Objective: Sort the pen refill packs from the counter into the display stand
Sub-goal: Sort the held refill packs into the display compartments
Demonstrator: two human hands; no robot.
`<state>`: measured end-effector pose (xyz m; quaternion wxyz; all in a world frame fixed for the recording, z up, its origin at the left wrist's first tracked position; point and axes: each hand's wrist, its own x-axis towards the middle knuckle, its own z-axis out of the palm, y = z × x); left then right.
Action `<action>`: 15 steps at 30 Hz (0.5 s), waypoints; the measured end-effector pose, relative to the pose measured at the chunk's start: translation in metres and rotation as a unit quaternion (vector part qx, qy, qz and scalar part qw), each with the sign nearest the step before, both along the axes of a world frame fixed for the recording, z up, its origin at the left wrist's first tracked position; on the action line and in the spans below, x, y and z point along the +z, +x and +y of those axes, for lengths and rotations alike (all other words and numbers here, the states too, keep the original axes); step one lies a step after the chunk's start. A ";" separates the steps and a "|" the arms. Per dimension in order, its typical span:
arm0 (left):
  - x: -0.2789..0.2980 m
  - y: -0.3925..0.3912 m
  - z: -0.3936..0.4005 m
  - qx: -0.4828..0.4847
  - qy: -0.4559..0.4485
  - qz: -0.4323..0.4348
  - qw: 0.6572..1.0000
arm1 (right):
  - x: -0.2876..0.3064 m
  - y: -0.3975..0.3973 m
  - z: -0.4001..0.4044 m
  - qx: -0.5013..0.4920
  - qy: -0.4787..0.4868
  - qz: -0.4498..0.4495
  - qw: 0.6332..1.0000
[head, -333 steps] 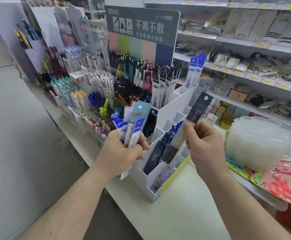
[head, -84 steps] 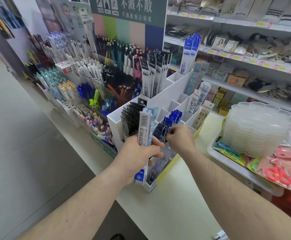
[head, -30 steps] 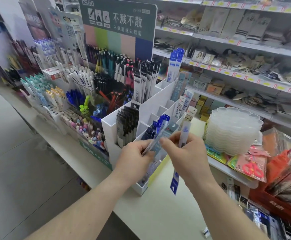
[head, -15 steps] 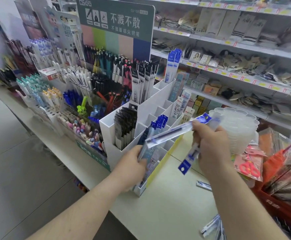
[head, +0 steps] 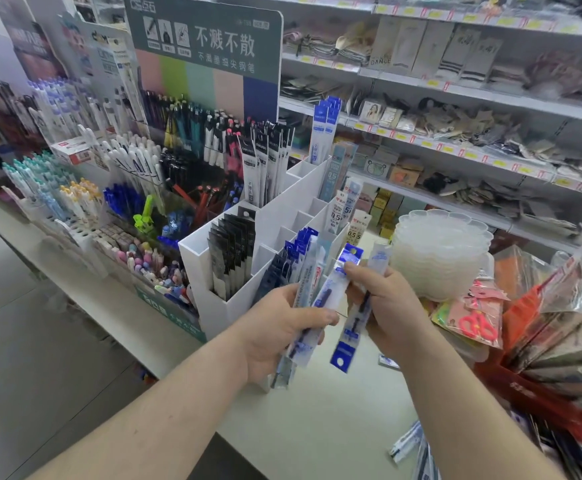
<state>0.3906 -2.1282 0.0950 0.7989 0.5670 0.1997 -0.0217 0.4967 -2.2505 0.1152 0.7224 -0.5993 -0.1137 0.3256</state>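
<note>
2 refill packs (head: pixel 352 327) in right hand (head: pixel 391 306); several packs (head: pixel 305 306) in left hand (head: pixel 275 336).

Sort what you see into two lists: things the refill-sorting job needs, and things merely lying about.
Job:
left hand, holding refill packs
right hand, holding a blue refill pack
white display stand
loose packs on the counter

Lying about:
stacked clear trays
scissors packet
pen racks

My two forearms come in bare from six o'clock: no sleeves, watch, rings or gloves; fingers (head: pixel 320 318) bare too.
</note>
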 end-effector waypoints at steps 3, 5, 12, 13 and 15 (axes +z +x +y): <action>-0.004 0.002 -0.001 0.077 0.004 -0.009 0.997 | -0.006 0.009 -0.004 -0.151 0.015 0.014 0.988; -0.005 0.002 -0.003 0.136 0.002 -0.028 0.990 | -0.007 0.008 -0.009 -0.255 0.069 -0.002 0.964; -0.005 0.006 -0.017 0.182 0.017 -0.059 0.981 | -0.028 -0.042 0.005 -0.263 0.149 -0.355 0.884; -0.004 0.006 -0.019 0.178 0.005 -0.071 0.981 | -0.033 -0.044 0.007 -0.239 0.134 -0.415 0.868; -0.001 0.005 -0.023 0.171 -0.028 -0.087 0.981 | -0.043 -0.045 0.009 -0.190 0.090 -0.505 0.837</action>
